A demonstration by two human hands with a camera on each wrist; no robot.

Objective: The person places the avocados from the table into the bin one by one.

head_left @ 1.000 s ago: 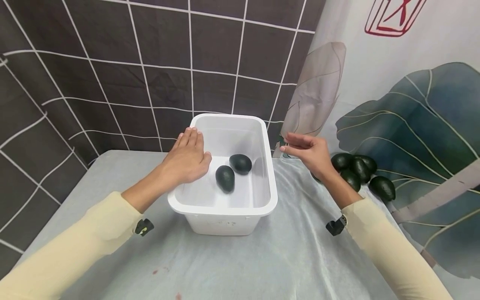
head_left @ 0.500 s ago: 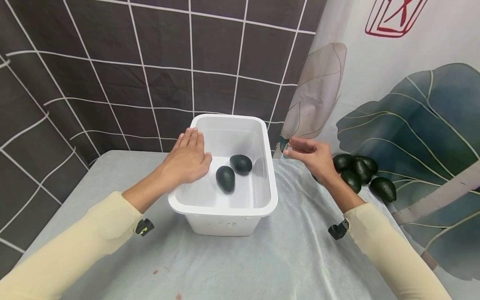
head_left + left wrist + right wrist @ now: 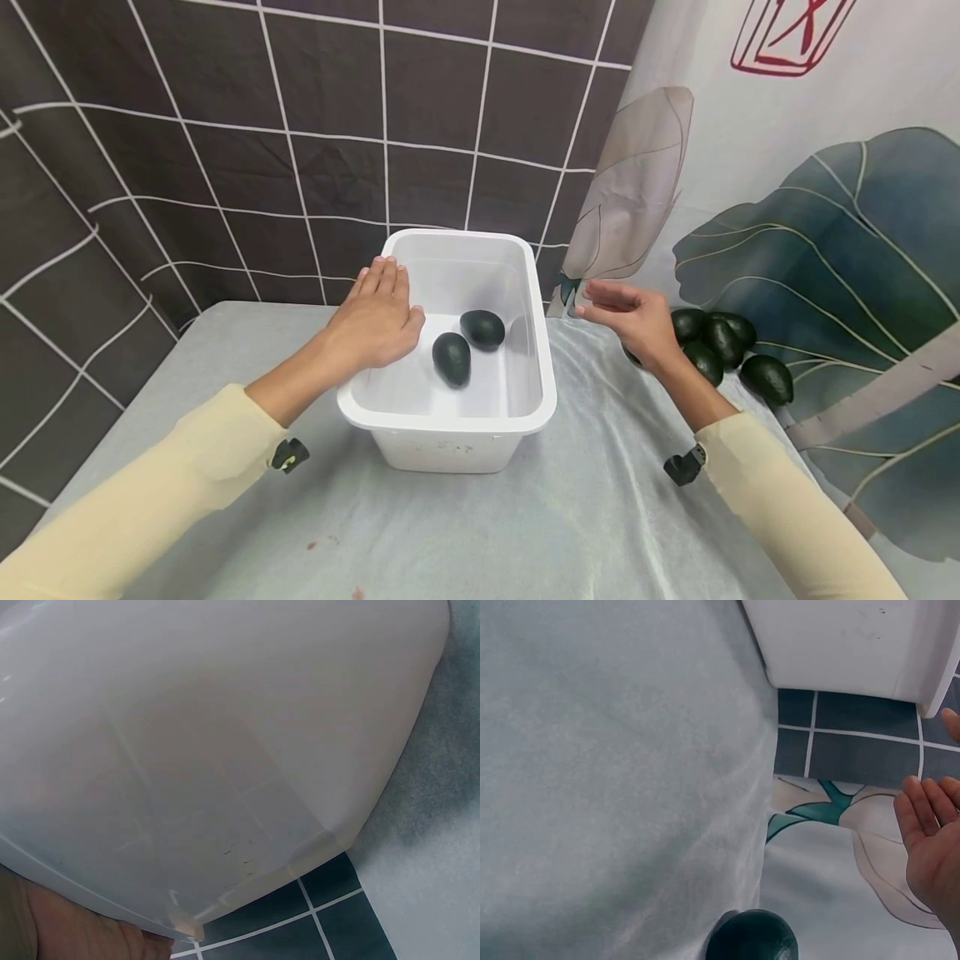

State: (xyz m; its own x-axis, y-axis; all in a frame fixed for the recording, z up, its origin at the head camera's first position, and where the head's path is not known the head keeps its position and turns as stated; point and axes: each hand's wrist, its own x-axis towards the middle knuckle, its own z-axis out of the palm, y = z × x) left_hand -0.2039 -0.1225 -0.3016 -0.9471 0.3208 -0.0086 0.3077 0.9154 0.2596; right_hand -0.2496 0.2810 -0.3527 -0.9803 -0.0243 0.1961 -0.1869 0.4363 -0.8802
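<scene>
I see glossy white tub (image 3: 438, 451) on pale cloth (image 3: 480, 542); two smooth, dark-green, egg-shaped avocados (image 3: 452, 360) inside. Left hand (image 3: 375, 323) on tub's left rim, fingers pressed together. Right hand (image 3: 634, 323) near avocado pile (image 3: 722, 342), fingers together, thumb apart.

**Dark grid covering meets pale botanical print behind a grey-blue table cover**

A charcoal wall covering (image 3: 322, 67) with thin white grid lines (image 3: 384, 83) spans the back and continues along the left side, its lines bending and rippling. At the right it gives way to a white printed wall covering (image 3: 885, 83). That carries a red line-drawn emblem (image 3: 807, 30) near the top, a greyish-pink petal shape (image 3: 637, 183) beside the boundary, and a broad blue-green leaf (image 3: 840, 225) with cream veins. A pale grey-blue cloth table cover (image 3: 480, 533) wrinkles towards the right; small reddish marks (image 3: 311, 546) spot its near part. The light is soft.
</scene>
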